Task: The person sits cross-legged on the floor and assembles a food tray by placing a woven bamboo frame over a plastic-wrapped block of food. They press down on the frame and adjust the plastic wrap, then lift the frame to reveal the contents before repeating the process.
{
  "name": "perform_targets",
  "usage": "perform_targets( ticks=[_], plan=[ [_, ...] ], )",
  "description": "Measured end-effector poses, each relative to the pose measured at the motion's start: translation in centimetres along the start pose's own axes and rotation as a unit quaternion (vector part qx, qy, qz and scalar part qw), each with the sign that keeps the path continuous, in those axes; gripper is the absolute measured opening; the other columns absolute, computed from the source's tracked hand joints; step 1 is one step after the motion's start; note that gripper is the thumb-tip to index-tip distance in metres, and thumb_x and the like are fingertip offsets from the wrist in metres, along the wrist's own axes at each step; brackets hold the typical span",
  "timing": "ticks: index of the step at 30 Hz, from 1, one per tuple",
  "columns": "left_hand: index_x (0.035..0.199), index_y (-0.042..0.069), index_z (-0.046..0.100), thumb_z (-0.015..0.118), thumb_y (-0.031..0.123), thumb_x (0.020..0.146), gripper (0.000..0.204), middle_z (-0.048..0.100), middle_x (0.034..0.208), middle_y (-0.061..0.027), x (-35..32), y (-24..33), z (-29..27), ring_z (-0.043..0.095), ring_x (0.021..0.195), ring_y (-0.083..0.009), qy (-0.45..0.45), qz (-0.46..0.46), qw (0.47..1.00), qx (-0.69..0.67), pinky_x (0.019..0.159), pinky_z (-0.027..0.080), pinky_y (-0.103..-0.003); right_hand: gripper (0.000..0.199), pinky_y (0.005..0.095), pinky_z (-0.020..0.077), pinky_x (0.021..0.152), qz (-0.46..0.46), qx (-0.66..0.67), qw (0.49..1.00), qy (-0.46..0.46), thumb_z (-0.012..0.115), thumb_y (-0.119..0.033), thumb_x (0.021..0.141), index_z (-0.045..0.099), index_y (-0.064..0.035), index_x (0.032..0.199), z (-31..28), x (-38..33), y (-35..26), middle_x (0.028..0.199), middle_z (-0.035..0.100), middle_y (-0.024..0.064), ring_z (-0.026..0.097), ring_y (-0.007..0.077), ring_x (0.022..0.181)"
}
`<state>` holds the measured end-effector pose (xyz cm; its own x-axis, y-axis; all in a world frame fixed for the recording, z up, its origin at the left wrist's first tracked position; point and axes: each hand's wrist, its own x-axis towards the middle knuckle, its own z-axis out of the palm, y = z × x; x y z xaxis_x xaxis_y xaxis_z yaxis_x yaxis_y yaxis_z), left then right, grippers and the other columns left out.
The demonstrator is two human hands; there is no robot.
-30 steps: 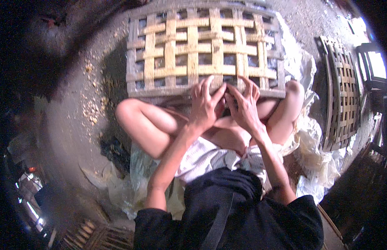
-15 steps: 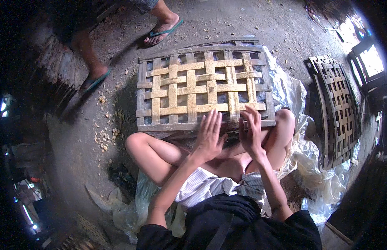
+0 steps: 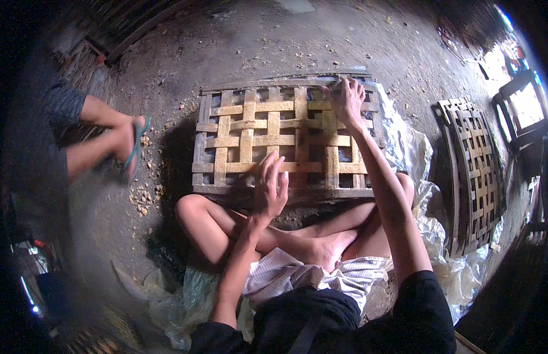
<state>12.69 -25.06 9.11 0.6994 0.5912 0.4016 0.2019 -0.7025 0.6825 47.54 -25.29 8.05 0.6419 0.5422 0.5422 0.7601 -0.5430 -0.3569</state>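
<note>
A square mat of woven bamboo strips (image 3: 250,138) lies flat on the dirt floor in front of my crossed legs. My left hand (image 3: 270,187) rests flat on its near edge, fingers spread over the strips. My right hand (image 3: 346,100) reaches to the far right corner of the woven bamboo mat, fingertips pressing on the outer strips there. Neither hand lifts anything off the mat.
Another person's leg in a teal flip-flop (image 3: 134,147) stands on the floor at the left. A second woven bamboo panel (image 3: 472,171) lies at the right. Crumpled clear plastic sheeting (image 3: 430,218) spreads under me. A chair frame (image 3: 522,112) stands at far right.
My right hand has moved from the near edge out to the mat's far right corner. My left hand stayed on the near edge. The other person has walked from the far side to the left.
</note>
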Motion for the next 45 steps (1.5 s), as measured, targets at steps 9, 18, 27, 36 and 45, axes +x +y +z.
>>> perform_targets(
  ticks=[9, 18, 27, 36, 45],
  plan=[
    [0.142, -0.002, 0.052, 0.058, 0.019, 0.1, 0.047, 0.051, 0.148, -0.0213, -0.5, -0.2, 0.1, 0.047, 0.139, -0.038, -0.005, -0.025, 0.997, 0.076, 0.117, 0.037, -0.05, 0.038, 0.0457, 0.0476, 0.106, -0.084, 0.062, 0.986, -0.127, 0.082, -0.022, 0.082, 0.078, -0.0145, 0.118, 2.3, 3.2, 4.4, 0.125, 0.069, 0.0142, 0.058, 0.0365, 0.122],
    [0.139, -0.007, 0.053, 0.056, 0.018, 0.101, 0.046, 0.052, 0.147, -0.0233, -0.2, -0.4, -0.1, 0.047, 0.139, -0.0387, 0.007, -0.019, 0.999, 0.043, 0.118, 0.037, -0.049, 0.03, 0.0467, 0.0529, 0.104, -0.218, 0.042, 0.963, -0.155, 0.07, -0.019, 0.094, 0.071, -0.0048, 0.121, 0.9, 4.3, 6.1, 0.124, 0.071, 0.0169, 0.063, 0.0363, 0.122],
    [0.139, -0.007, 0.052, 0.055, 0.019, 0.101, 0.047, 0.052, 0.147, -0.0227, -0.4, -0.4, -0.6, 0.046, 0.141, -0.0383, -0.001, -0.027, 0.998, 0.062, 0.119, 0.036, -0.048, 0.037, 0.0458, 0.0597, 0.087, -0.339, 0.013, 0.925, -0.17, 0.058, -0.01, 0.099, 0.058, 0.0037, 0.134, -0.3, 4.2, 6.5, 0.123, 0.069, 0.0219, 0.07, 0.0392, 0.108],
    [0.139, -0.006, 0.054, 0.056, 0.021, 0.101, 0.046, 0.054, 0.145, -0.0222, -1.1, -1.2, -1.1, 0.048, 0.139, -0.0382, 0.017, -0.037, 0.995, 0.086, 0.118, 0.037, -0.048, 0.016, 0.0473, 0.0561, 0.071, -0.048, -0.007, 0.983, -0.176, 0.062, -0.021, 0.098, 0.066, -0.006, 0.102, -2.4, 5.7, 7.2, 0.097, 0.071, 0.0213, 0.071, 0.0398, 0.084],
    [0.137, -0.005, 0.056, 0.057, 0.024, 0.101, 0.046, 0.054, 0.145, -0.0218, -0.5, -0.7, 0.1, 0.049, 0.137, -0.0381, 0.014, -0.043, 0.997, 0.067, 0.116, 0.037, -0.05, 0.036, 0.0485, 0.0554, 0.094, -0.078, -0.029, 0.992, -0.096, 0.059, -0.03, 0.103, 0.065, -0.0191, 0.136, -5.6, 10.4, 17.0, 0.116, 0.071, 0.0183, 0.069, 0.0367, 0.11]
  ],
)
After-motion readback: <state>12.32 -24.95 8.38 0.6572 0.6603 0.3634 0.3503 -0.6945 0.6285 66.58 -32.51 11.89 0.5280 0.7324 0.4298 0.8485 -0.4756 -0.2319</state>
